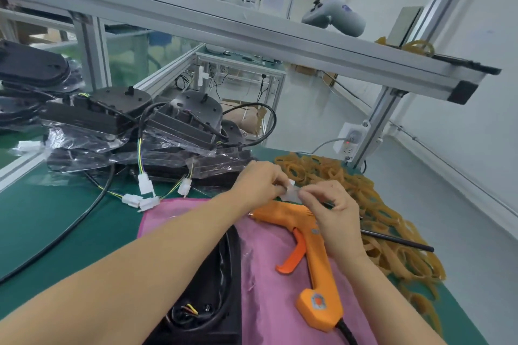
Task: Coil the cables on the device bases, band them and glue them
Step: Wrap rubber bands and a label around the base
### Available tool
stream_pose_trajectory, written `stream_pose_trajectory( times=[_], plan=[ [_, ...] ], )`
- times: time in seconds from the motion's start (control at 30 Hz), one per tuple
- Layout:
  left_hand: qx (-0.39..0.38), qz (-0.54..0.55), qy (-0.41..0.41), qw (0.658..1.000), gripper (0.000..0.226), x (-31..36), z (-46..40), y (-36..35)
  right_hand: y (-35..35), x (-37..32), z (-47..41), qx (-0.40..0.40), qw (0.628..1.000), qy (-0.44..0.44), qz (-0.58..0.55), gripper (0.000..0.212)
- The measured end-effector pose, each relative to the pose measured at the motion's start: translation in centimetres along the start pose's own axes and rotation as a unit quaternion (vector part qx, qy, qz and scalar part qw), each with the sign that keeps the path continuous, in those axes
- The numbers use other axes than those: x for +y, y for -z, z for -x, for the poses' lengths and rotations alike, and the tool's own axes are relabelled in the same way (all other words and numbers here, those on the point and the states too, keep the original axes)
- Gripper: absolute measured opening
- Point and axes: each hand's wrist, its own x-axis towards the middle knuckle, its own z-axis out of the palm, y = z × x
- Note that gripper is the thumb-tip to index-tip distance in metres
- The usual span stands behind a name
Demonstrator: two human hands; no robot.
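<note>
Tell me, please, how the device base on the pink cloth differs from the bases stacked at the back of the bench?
The base on the pink cloth lies alone, near the person, below the left arm; the stacked bases are piled further back on the green mat. The stacked ones trail loose cables with white connectors; the near one shows wires tucked inside. Both are black.

Held piece: small whitish item [290, 193] mostly hidden by pinching fingers [307, 194]; kind unclear.
Near base: black device base [215, 297] partly covered by forearm, cut by bottom edge.
Glue gun cord [347, 335]: ran off frame.
</note>
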Motion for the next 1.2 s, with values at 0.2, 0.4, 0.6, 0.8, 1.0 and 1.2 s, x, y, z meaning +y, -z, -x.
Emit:
stream_pose_trajectory(
  times=[0.2, 0.4, 0.6, 0.8, 1.0, 1.2],
  plan=[
    [-0.094, -0.055, 0.030, 0.994, 0.050, 0.1, -0.4, 0.3, 1.4, -1.6, 0.0, 0.075, 0.967, -0.173, -0.172, 0.010],
    [0.025, 0.218, 0.164, 0.962, 0.043, -3.2, 6.2, 5.8, -1.8, -5.2, 3.3, -0.094, 0.937, -0.266, -0.206, 0.013],
    [0.195, 0.402, 0.308, 0.840, 0.031, -5.0, 15.2, 4.6, -7.2, -8.0, 5.3, -0.156, 0.944, -0.240, -0.166, 0.032],
    [0.221, 0.472, 0.320, 0.792, 0.038, -2.7, 16.8, 1.6, -9.2, -8.1, 5.6, -0.144, 0.954, -0.261, -0.022, 0.023],
    [0.242, 0.482, 0.314, 0.782, 0.044, -1.9, 16.9, 1.1, -10.4, -7.7, 5.9, -0.147, 0.956, -0.251, 0.028, 0.024],
    [0.199, 0.308, 0.247, 0.897, 0.041, -2.3, 18.1, 1.8, -10.7, -7.2, 6.0, -0.151, 0.957, -0.215, 0.121, 0.015]
  ],
)
